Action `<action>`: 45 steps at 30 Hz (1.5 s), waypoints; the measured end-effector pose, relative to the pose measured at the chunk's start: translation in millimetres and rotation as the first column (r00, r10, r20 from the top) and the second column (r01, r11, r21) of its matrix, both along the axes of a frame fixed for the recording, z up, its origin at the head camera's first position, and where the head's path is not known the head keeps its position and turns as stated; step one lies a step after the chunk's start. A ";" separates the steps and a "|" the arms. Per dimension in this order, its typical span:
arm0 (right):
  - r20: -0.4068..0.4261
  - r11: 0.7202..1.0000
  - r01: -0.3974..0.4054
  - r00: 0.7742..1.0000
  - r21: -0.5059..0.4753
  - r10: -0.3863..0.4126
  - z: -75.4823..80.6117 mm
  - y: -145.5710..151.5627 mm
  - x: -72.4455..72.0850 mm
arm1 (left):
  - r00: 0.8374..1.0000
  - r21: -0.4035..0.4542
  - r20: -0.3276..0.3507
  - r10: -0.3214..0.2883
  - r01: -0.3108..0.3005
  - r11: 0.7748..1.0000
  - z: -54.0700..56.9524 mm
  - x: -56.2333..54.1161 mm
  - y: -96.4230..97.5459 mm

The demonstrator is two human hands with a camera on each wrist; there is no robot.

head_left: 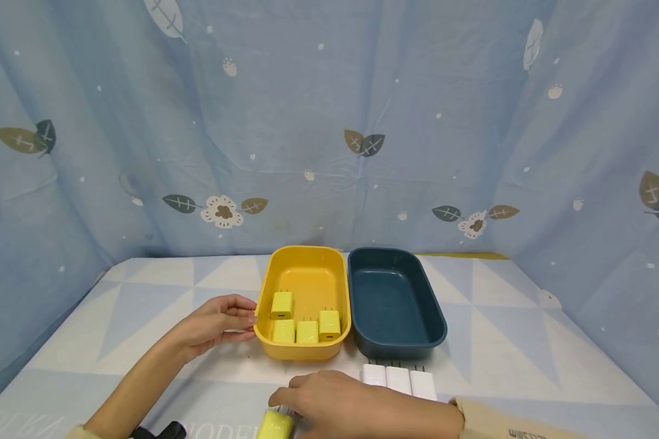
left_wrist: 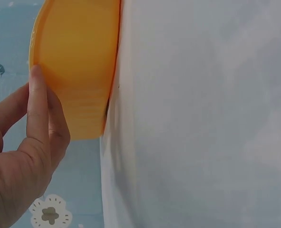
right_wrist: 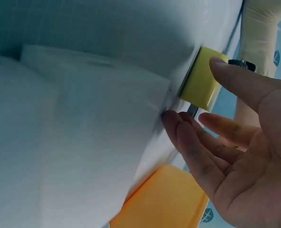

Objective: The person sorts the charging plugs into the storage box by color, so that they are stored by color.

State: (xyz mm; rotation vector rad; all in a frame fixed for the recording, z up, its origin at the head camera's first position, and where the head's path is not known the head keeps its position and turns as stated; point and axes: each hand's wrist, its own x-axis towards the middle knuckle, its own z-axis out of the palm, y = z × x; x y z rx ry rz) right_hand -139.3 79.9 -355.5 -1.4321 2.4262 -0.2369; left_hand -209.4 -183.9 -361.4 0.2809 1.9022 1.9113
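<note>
My left hand [head_left: 219,323] rests its fingertips against the left side of a yellow bin [head_left: 307,262]. In the left wrist view, one fingertip touches the bin's rim and other fingers lie beside its outer wall. Inside the bin, several yellow charger plugs [head_left: 282,305] stand at its near end, prongs up. My right hand [head_left: 335,399] is at the front beside another yellow charger plug [head_left: 274,425]. The right wrist view shows thumb and fingers apart, the thumb overlapping that plug [right_wrist: 202,78]; contact is unclear.
A dark blue bin [head_left: 398,353] stands against the yellow bin's right side. Several white charger plugs [head_left: 398,379] stand in a row before it, partly hidden by my right forearm. A patterned cloth [head_left: 505,366] covers the table; a blue curtain [head_left: 307,91] hangs behind.
</note>
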 end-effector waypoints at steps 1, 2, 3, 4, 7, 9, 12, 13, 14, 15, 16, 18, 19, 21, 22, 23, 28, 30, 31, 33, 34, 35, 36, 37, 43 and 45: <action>-0.008 1.000 -0.010 1.000 -0.003 0.010 -0.6 -0.5 0.3 | 1.000 0.000 0.001 0.002 -0.002 1.000 -0.1 0.2 0.0; -0.016 1.000 -0.018 1.000 -0.008 0.018 -1.0 -0.9 0.5 | 1.000 0.000 0.001 0.003 -0.003 1.000 -0.1 0.4 0.0; -0.024 1.000 -0.025 0.999 -0.013 0.024 -1.3 -1.1 1.0 | 1.000 -0.002 0.001 0.005 -0.005 1.000 -0.1 0.6 0.0; -0.028 0.999 -0.028 0.999 -0.019 0.027 -1.4 -1.5 1.2 | 1.000 -0.004 0.000 0.006 -0.006 1.000 0.1 0.8 0.1; -0.027 0.999 -0.042 0.999 -0.027 0.041 -1.0 -2.8 1.6 | 1.000 -0.013 -0.002 0.017 -0.017 1.000 0.9 1.5 0.5; -0.015 0.998 -0.050 0.999 -0.026 0.050 -0.8 -3.7 1.5 | 0.999 -0.023 -0.004 0.032 -0.032 0.999 1.4 1.8 1.1; -0.008 0.998 -0.063 0.998 -0.021 0.063 -1.3 -5.3 1.8 | 0.999 -0.035 -0.013 0.045 -0.045 0.998 2.1 2.3 2.2; -0.007 0.998 -0.059 0.998 -0.018 0.059 -1.6 -5.9 2.2 | 0.999 -0.038 -0.016 0.050 -0.051 0.998 2.1 2.3 2.5; -0.005 0.998 -0.053 0.999 -0.017 0.053 -2.1 -6.5 2.8 | 0.998 -0.040 -0.021 0.051 -0.052 0.998 2.1 2.5 2.8; -0.008 0.999 -0.048 0.999 -0.014 0.047 -2.6 -7.1 3.4 | 0.998 -0.040 -0.024 0.051 -0.052 0.998 2.1 2.7 3.0; -0.010 0.999 -0.039 0.999 -0.010 0.039 -3.4 -7.9 3.6 | 0.998 -0.041 -0.028 0.049 -0.050 0.998 2.2 2.7 3.5; -0.055 0.999 -0.035 0.998 0.001 0.035 -5.5 -9.4 5.2 | 0.998 -0.042 -0.029 0.051 -0.052 0.998 2.0 2.7 3.8; -0.085 0.999 -0.036 0.996 0.005 0.036 -6.5 -10.1 6.2 | 0.998 -0.043 -0.029 0.051 -0.052 0.998 1.9 2.7 3.8; -0.161 0.999 -0.045 0.986 0.005 0.045 -8.5 -10.8 8.3 | 0.998 -0.044 -0.029 0.050 -0.052 0.998 1.9 3.0 3.9; -0.196 0.999 -0.051 0.979 0.002 0.051 -9.3 -11.1 9.3 | 0.998 -0.044 -0.030 0.050 -0.051 0.998 1.9 3.0 3.8; -0.220 0.999 -0.053 0.974 -0.002 0.051 -9.9 -11.0 10.1 | 0.998 -0.044 -0.030 0.051 -0.052 0.998 1.8 3.0 3.8; -0.183 1.000 -0.029 0.983 -0.002 0.028 -8.0 -7.5 10.0 | 0.998 -0.041 -0.029 0.050 -0.051 0.998 1.4 2.5 4.4; -0.153 1.000 -0.015 0.988 0.008 0.016 -6.5 -5.1 9.3 | 0.999 -0.040 -0.028 0.047 -0.048 0.998 1.2 2.1 4.4; -0.137 1.000 -0.009 0.991 0.011 0.010 -5.7 -4.0 9.1 | 0.999 -0.040 -0.028 0.045 -0.046 0.998 1.1 2.1 4.2; -0.110 1.000 0.003 0.994 0.014 -0.002 -5.1 -2.0 8.4 | 0.998 -0.040 -0.031 0.046 -0.047 0.998 1.0 2.1 3.7; -0.093 1.000 0.011 0.996 0.013 -0.009 -4.8 -1.2 8.1 | 0.998 -0.041 -0.031 0.047 -0.048 0.998 1.0 2.0 3.6; -0.066 1.000 0.022 0.998 0.011 -0.021 -4.8 -0.4 7.3 | 0.998 -0.042 -0.032 0.049 -0.051 0.998 1.1 1.9 3.4; -0.039 0.999 0.033 0.999 0.003 -0.033 -4.8 0.4 7.0 | 0.998 -0.043 -0.033 0.051 -0.053 0.998 1.2 1.9 3.4; -0.013 0.999 0.043 0.999 -0.007 -0.043 -4.8 1.0 6.5 | 0.998 -0.043 -0.031 0.054 -0.056 0.998 1.2 1.7 3.4; 0.098 0.993 0.060 0.994 -0.098 -0.050 -14.9 6.2 1.0 | 0.998 -0.036 -0.024 0.065 -0.065 0.997 0.4 1.3 4.5; 0.115 0.991 0.054 0.993 -0.123 -0.040 -16.7 7.5 0.4 | 0.998 -0.035 -0.022 0.067 -0.067 0.997 -0.1 1.6 5.2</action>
